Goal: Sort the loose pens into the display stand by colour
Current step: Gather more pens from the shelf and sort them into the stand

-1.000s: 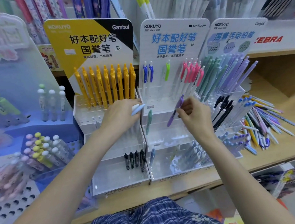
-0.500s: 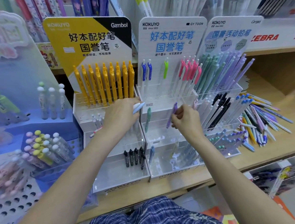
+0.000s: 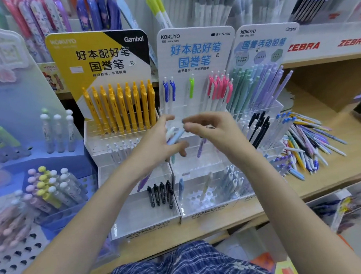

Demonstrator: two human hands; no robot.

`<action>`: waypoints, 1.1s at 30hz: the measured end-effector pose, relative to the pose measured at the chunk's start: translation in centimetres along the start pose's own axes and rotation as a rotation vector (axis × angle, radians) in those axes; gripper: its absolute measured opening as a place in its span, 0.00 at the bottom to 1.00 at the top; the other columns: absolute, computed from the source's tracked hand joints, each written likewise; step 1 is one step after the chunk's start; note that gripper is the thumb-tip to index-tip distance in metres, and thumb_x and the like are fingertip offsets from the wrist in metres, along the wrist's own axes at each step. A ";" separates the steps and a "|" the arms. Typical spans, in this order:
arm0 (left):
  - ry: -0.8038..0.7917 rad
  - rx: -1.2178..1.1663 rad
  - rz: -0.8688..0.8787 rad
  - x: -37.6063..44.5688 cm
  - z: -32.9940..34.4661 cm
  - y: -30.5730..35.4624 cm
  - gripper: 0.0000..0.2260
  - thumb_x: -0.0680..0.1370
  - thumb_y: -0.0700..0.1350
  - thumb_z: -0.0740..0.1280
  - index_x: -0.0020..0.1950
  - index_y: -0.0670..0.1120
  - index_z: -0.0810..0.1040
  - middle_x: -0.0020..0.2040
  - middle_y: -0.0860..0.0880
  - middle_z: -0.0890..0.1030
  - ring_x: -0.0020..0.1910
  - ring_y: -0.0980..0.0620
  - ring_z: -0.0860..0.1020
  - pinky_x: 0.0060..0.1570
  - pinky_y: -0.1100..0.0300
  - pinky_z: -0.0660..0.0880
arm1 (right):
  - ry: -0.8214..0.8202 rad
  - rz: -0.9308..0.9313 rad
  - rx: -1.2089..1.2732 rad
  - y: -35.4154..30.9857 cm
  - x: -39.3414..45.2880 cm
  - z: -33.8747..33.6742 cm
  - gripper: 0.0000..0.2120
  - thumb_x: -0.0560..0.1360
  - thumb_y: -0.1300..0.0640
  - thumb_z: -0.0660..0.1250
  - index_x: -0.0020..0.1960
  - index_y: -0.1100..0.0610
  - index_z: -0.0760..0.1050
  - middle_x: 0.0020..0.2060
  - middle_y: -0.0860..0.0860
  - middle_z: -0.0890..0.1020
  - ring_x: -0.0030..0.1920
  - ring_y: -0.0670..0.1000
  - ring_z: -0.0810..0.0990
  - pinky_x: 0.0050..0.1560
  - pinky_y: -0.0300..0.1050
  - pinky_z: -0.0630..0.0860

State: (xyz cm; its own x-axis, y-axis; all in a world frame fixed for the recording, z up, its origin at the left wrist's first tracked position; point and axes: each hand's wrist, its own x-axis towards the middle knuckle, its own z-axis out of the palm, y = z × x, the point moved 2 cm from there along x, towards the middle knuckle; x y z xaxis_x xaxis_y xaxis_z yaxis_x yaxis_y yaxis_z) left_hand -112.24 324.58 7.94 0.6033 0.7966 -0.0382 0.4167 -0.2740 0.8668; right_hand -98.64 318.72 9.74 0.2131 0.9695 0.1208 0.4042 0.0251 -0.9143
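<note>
My left hand (image 3: 157, 145) grips two pale pens (image 3: 175, 135), one light blue and one white, in front of the white tiered display stand (image 3: 209, 212). My right hand (image 3: 211, 132) hovers just right of them, its thumb and forefinger tips at the light blue pen's upper end, gripping nothing that I can see. A purple pen (image 3: 200, 148) stands alone in the stand's middle tier, below my right hand. The top tier holds blue (image 3: 169, 92), green (image 3: 191, 88) and pink pens (image 3: 220, 88) in separate groups. A heap of loose mixed-colour pens (image 3: 310, 146) lies on the wooden shelf at right.
A yellow-pen stand (image 3: 119, 109) is at left, with black pens (image 3: 159, 193) in its bottom tier. A stand of pastel mechanical pencils (image 3: 255, 85) is at right. Blue trays of round-capped pens (image 3: 47, 188) fill the far left. The wooden shelf edge (image 3: 204, 234) runs below.
My right hand let go of the purple pen, which now stands in the middle tier, and moved up and left to the pens in my left hand. My left hand's fingers have spread slightly.
</note>
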 end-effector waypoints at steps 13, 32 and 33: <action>-0.130 -0.372 -0.129 0.2 -0.8 -1.3 0.12 0.81 0.42 0.58 0.44 0.38 0.78 0.32 0.45 0.82 0.28 0.56 0.77 0.31 0.67 0.76 | 0.045 0.175 0.306 2.3 0.4 -1.2 0.06 0.70 0.66 0.70 0.40 0.57 0.82 0.32 0.51 0.83 0.37 0.48 0.78 0.45 0.41 0.74; 0.126 -0.009 0.001 1.5 -2.5 -4.1 0.10 0.81 0.43 0.58 0.46 0.44 0.78 0.33 0.48 0.82 0.23 0.58 0.74 0.22 0.70 0.67 | -0.068 0.170 0.121 5.5 2.7 -0.7 0.05 0.72 0.66 0.69 0.41 0.58 0.80 0.30 0.48 0.82 0.32 0.45 0.78 0.36 0.35 0.76; 0.109 0.027 0.007 1.6 -2.6 -4.2 0.10 0.80 0.44 0.59 0.46 0.44 0.79 0.34 0.49 0.82 0.23 0.58 0.74 0.24 0.70 0.68 | -0.070 0.165 0.149 5.3 2.7 -0.8 0.04 0.72 0.67 0.69 0.41 0.60 0.80 0.28 0.48 0.81 0.30 0.45 0.78 0.32 0.35 0.75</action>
State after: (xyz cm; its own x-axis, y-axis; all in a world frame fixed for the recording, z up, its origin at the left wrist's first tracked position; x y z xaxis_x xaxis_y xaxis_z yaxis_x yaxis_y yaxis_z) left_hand -114.81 328.42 5.60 0.5294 0.8481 0.0232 0.4320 -0.2930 0.8530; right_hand -95.21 321.28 5.51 0.2014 0.9778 -0.0573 0.2324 -0.1045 -0.9670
